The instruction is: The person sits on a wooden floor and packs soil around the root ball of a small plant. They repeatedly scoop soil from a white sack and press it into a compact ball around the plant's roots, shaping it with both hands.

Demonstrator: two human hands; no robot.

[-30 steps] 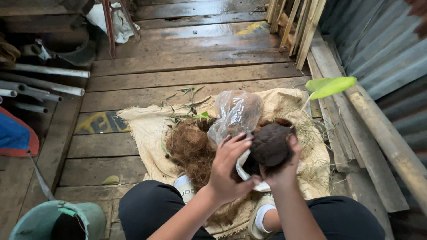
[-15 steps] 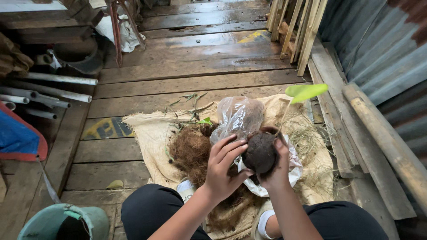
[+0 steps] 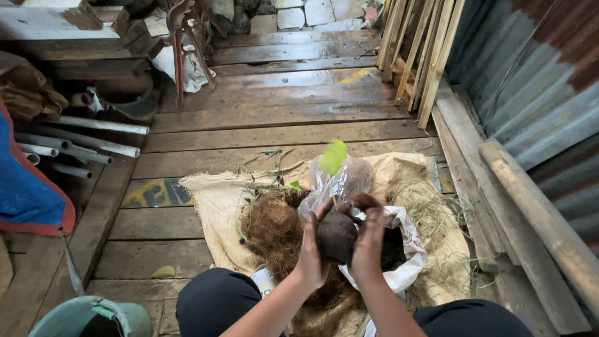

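Dark soil ball [image 3: 337, 236] w/ seedling leaf [image 3: 334, 156]: crumbly, probably soft; left hand [image 3: 312, 249] & right hand [image 3: 369, 240] fingers pressed round it; best cupped underneath.

1. A dark soil ball [image 3: 337, 236] is cupped between the left hand [image 3: 312, 249] and the right hand [image 3: 369, 240].
2. A green leaf [image 3: 334, 156] is seen above the soil ball, blurred.
3. A clear plastic bag [image 3: 340, 181] and a white bag [image 3: 409, 249] lie just behind the hands.
4. A heap of brown fibre [image 3: 271, 228] is spread on a burlap sack [image 3: 209, 193].
5. The sack is laid on a wooden floor [image 3: 281, 106].
6. Grey pipes [image 3: 93, 137] are stacked at the left, and a green bucket [image 3: 81, 315] stands at the lower left.
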